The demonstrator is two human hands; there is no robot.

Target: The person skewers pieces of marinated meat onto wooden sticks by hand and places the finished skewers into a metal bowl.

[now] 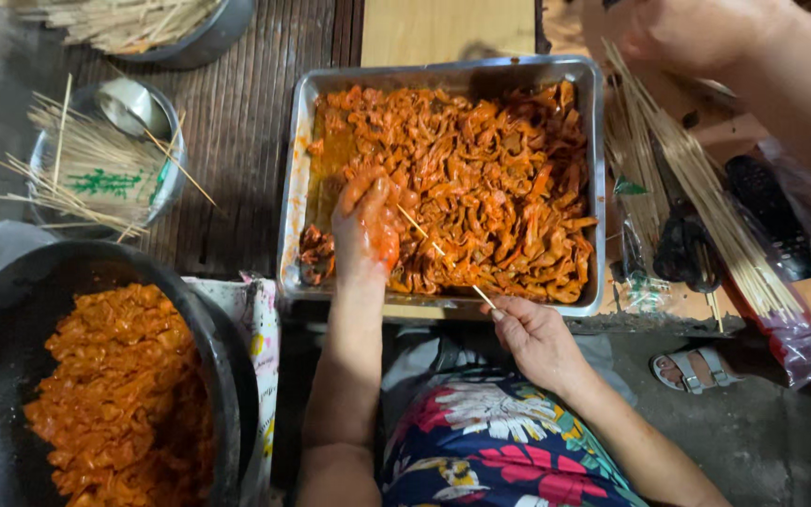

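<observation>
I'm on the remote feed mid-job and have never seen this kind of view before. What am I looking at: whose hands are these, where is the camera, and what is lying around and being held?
There is one picture, taken from a camera on the person's head, looking straight down at their lap and hands. No machine is involved, only bare hands.

The left hand, smeared orange, is in a metal tray of orange marinated meat pieces, gripping some. The right hand pinches the near end of a thin bamboo skewer that points into the meat at the left hand.

Left of the tray, a black pan holds more of the same meat, and a metal bowl holds loose skewers. A bundle of skewers lies to the right. The arm at top right belongs to another person.
</observation>
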